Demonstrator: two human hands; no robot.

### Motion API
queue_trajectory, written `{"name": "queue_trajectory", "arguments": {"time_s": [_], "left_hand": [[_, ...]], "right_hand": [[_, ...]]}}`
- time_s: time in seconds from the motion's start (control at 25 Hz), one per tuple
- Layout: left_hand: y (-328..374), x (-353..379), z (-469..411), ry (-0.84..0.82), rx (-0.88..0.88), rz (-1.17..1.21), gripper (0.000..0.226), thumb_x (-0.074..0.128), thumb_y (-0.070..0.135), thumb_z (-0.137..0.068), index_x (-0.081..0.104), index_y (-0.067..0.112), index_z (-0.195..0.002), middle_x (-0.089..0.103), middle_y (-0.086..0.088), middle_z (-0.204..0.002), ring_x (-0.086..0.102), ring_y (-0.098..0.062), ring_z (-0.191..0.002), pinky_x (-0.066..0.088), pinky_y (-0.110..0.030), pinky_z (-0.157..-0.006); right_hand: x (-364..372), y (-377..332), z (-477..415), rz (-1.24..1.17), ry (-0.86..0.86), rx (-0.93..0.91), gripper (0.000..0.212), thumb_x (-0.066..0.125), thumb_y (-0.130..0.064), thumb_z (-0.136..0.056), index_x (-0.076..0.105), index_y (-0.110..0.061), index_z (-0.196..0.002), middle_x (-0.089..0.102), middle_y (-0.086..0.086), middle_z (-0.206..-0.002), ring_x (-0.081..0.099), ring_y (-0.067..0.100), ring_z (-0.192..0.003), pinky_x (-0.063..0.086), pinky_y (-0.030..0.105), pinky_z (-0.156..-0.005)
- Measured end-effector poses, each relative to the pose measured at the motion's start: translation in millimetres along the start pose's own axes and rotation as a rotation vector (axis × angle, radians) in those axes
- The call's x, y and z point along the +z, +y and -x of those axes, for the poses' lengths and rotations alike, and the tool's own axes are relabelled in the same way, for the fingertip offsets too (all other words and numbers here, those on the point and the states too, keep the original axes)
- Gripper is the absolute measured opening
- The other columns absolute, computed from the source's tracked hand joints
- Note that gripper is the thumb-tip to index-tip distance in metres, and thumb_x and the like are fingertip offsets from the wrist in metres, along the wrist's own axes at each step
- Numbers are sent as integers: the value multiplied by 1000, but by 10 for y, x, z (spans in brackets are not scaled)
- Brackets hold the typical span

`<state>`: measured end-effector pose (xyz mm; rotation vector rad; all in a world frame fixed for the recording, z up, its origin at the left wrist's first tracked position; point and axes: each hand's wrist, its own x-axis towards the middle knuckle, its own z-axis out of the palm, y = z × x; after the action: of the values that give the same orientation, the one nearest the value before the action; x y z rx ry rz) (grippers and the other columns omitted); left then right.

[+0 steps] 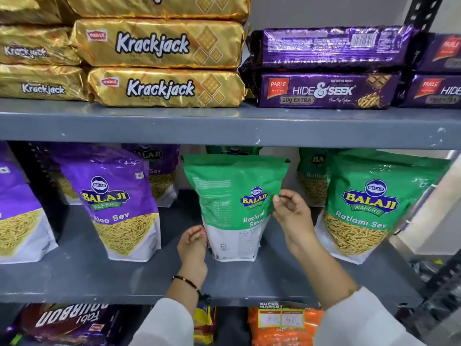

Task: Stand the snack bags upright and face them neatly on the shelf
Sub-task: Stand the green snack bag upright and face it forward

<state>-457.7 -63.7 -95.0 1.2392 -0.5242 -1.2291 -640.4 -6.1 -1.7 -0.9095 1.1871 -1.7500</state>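
Observation:
A green Balaji Ratlami Sev bag stands upright in the middle of the grey middle shelf, turned partly sideways so its back panel shows on the left. My left hand touches its lower left edge with fingers curled. My right hand pinches its right edge at mid height. Another green Ratlami Sev bag stands to the right, facing front. A purple Aloo Sev bag stands to the left, leaning a little.
More purple bags and green bags stand at the far left and behind. Gold Krackjack packs and purple Hide & Seek packs lie stacked on the upper shelf. Orange packs sit below.

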Motion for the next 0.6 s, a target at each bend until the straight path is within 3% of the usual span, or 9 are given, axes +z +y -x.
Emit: {"name": "queue_trajectory", "arguments": {"time_s": [0.08, 0.16, 0.24, 0.36, 0.48, 0.6], "left_hand": [[72, -8, 3, -72, -24, 45, 17, 48, 0, -87, 61, 8, -95, 62, -15, -99, 56, -20, -74, 46, -25, -66], [145, -17, 77, -162, -45, 67, 25, 43, 8, -91, 56, 4, -113, 61, -11, -106, 58, -14, -78, 47, -21, -69], [214, -8, 205, -192, -73, 72, 22, 44, 15, -92, 55, 13, -110, 64, -5, -100, 59, -11, -79, 50, -18, -64], [183, -40, 447, -84, -54, 127, 15, 43, 13, -90, 53, 21, -99, 63, -1, -84, 58, -13, -76, 47, -26, -67], [-59, 2, 816, 21, 49, 109, 18, 42, 13, -89, 59, 19, -85, 62, -8, -87, 56, -20, -83, 46, -38, -81], [-341, 154, 1171, -112, 41, -18, 17, 47, 22, -88, 62, 16, -88, 66, -7, -97, 58, -22, -91, 43, -37, -83]], "right_hand": [[-47, -20, 143, 3, 93, 28, 18, 52, -5, -88, 55, -20, -79, 61, 0, -74, 55, 10, -68, 43, 25, -65], [-28, 76, 345, 7, 36, 90, 19, 48, -4, -89, 57, -17, -78, 59, 5, -76, 52, 15, -68, 42, 27, -63], [37, 176, 451, 33, -73, 155, 16, 49, -8, -89, 60, -18, -84, 61, 1, -82, 56, 14, -78, 43, 30, -69], [95, 210, 427, 68, -200, 190, 12, 56, -24, -86, 63, -24, -97, 63, -9, -103, 54, 7, -101, 42, 35, -87], [26, 279, 379, 114, -318, 164, 51, 62, -57, -72, 58, -31, -115, 47, -22, -128, 44, -2, -119, 35, 42, -106], [-2, 340, 298, 229, -345, 45, 89, 69, -71, -51, 51, -28, -127, 40, -5, -136, 42, 11, -129, 36, 39, -109]]}}
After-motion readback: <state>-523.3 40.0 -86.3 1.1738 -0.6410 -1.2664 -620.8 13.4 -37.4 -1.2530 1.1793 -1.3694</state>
